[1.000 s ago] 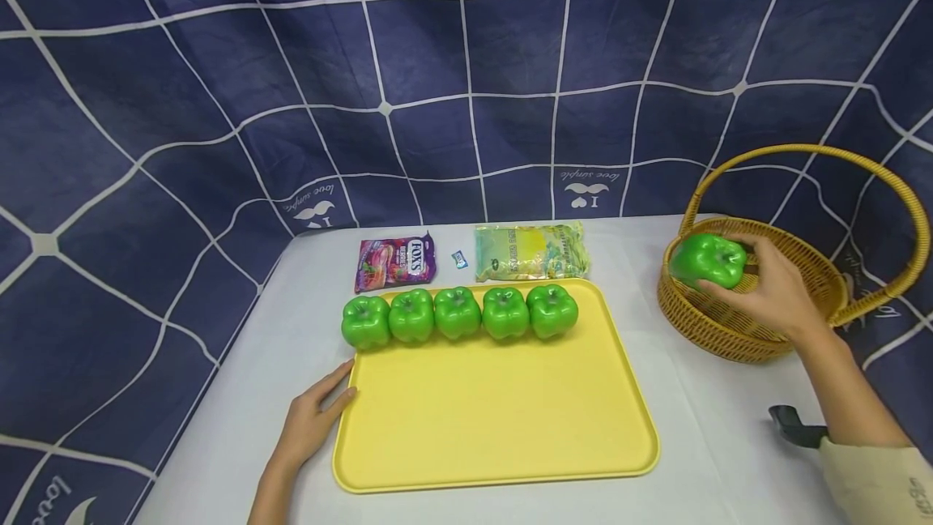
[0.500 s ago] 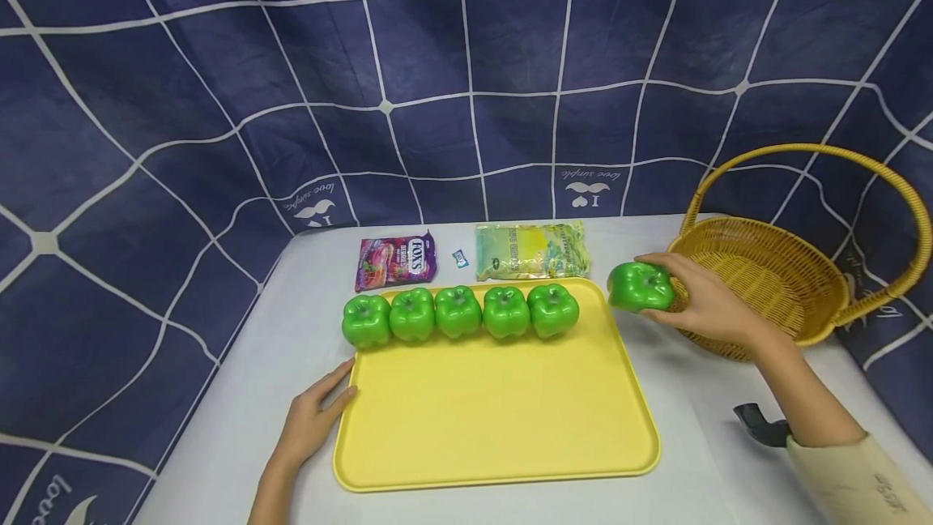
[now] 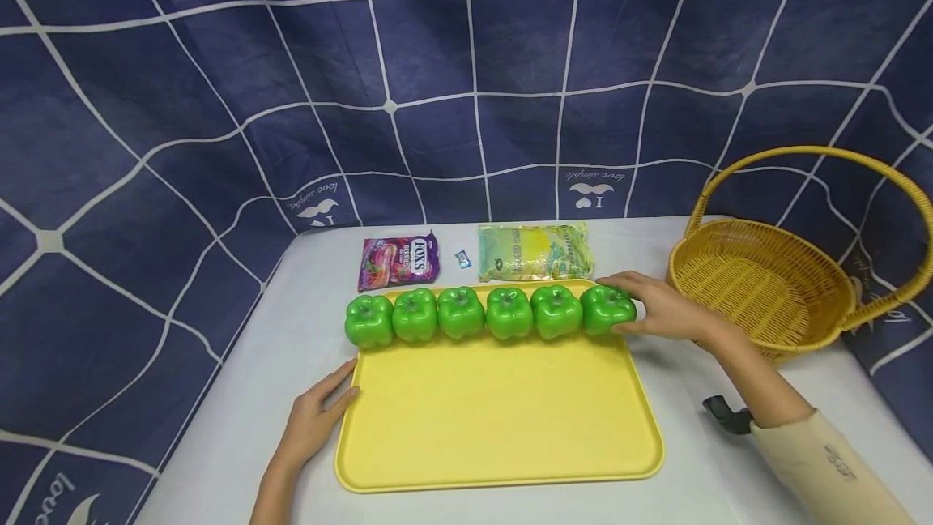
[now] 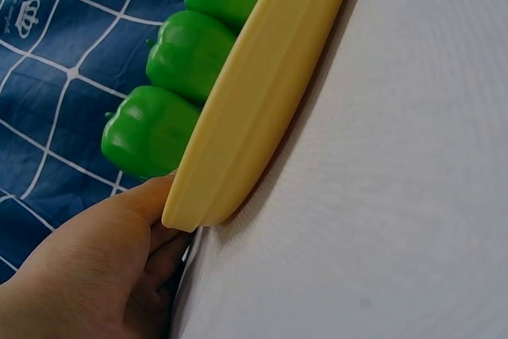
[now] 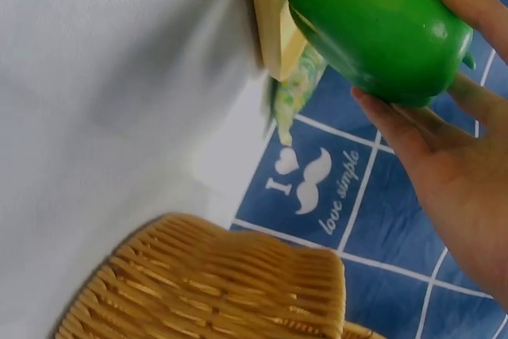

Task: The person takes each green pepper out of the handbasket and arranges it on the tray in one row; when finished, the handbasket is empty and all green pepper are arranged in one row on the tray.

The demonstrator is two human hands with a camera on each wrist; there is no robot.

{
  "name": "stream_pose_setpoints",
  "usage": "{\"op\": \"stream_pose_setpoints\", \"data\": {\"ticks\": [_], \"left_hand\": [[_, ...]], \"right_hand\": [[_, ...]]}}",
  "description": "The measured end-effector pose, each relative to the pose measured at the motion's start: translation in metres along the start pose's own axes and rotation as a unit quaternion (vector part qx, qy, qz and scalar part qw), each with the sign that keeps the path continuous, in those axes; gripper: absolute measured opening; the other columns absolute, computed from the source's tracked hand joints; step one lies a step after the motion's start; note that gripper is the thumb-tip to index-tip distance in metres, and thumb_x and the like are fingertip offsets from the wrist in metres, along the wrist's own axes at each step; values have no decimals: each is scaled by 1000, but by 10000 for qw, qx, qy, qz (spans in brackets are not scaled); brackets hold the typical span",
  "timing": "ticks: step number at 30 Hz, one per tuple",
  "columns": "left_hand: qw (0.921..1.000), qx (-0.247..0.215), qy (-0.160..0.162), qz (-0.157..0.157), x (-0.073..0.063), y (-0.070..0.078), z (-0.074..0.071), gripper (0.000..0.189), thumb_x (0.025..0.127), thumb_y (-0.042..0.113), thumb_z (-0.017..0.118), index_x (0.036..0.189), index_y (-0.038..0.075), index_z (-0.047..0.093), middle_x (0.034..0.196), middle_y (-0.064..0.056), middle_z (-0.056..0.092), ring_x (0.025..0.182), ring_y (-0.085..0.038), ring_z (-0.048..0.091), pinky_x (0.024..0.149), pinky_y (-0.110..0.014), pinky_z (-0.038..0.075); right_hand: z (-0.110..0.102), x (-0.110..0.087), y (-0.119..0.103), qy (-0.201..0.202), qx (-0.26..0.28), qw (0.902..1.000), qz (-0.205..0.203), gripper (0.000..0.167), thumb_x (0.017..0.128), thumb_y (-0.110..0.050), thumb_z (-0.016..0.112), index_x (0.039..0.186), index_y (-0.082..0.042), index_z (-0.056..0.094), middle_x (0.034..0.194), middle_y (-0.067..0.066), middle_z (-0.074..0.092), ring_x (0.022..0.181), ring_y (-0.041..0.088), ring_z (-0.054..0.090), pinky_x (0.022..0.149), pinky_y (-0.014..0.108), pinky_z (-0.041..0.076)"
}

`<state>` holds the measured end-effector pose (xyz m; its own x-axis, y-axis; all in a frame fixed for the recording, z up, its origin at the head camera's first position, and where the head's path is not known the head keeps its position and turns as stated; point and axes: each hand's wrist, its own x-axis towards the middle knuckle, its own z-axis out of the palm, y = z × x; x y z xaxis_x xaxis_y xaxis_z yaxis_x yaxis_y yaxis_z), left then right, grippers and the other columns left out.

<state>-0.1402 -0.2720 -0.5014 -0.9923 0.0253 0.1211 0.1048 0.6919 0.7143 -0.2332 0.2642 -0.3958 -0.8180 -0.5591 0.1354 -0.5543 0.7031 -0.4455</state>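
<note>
A row of several green bell peppers (image 3: 461, 312) lines the far edge of the yellow tray (image 3: 496, 420). My right hand (image 3: 656, 306) grips the bell pepper (image 3: 607, 309) at the row's right end, at the tray's far right corner. The right wrist view shows thumb and fingers around this pepper (image 5: 381, 29), beside the tray wall (image 5: 268, 13). At the tray's left edge my left hand (image 3: 309, 420) holds the rim; in the left wrist view the hand (image 4: 95, 260) meets the tray's corner, some fingers partly hidden.
A wicker basket (image 3: 751, 290) with a tall handle stands right of the tray. Behind the tray lie a purple candy bag (image 3: 398, 261), a small blue wrapped candy (image 3: 463, 259) and a green-yellow packet (image 3: 535, 252). A blue checked cloth (image 3: 525, 136) hangs behind.
My right hand has carried a bell pepper left from over the basket to the right end of the row on the tray. The left hand has stayed at the tray's edge.
</note>
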Motion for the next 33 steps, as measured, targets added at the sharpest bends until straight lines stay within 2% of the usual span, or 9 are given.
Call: {"op": "stream_pose_setpoints", "data": {"ticks": [5,20,24,27,29,33], "left_hand": [[10000,-7,-28,-5,-1,1,-1,51,90,41,57,136,19,48,137,-7,46,127,-33,40,104,-52,32],[9999,-85,-51,-14,-1,1,-2,52,90,42,57,136,20,48,138,-8,46,127,-33,39,105,-51,31],[10000,-62,-46,-9,0,1,-1,52,90,41,57,136,20,48,137,-7,46,127,-33,40,105,-51,31],[9999,-54,-85,-53,1,2,-2,52,90,42,57,136,20,48,138,-7,46,127,-33,39,105,-51,31],[9999,-66,-109,-72,1,3,-2,52,90,42,57,136,19,48,138,-7,46,127,-33,39,105,-51,31],[9997,-32,-223,-113,1,5,-6,53,90,42,57,137,19,47,138,-9,45,127,-34,38,105,-52,30]], "right_hand": [[4,1,1,-112,46,9999,-30,75,74,-31,78,135,-5,45,128,16,50,115,34,48,94,53,43],[6,1,1,-162,134,9998,-32,82,74,-31,79,141,-8,37,137,18,40,124,39,38,98,61,34],[3,-3,-2,-71,124,9998,166,85,72,-35,79,141,-11,37,139,20,37,126,41,35,98,64,31],[-4,-8,-6,-43,346,9978,572,86,71,-41,79,142,-19,35,143,16,33,130,40,29,99,67,27],[-10,-13,-8,36,501,9959,750,85,72,-41,77,143,-23,34,145,13,30,131,38,26,98,68,25],[-25,-21,-10,600,481,9951,627,77,77,-32,76,142,-20,35,143,14,31,130,38,26,96,69,26]]}}
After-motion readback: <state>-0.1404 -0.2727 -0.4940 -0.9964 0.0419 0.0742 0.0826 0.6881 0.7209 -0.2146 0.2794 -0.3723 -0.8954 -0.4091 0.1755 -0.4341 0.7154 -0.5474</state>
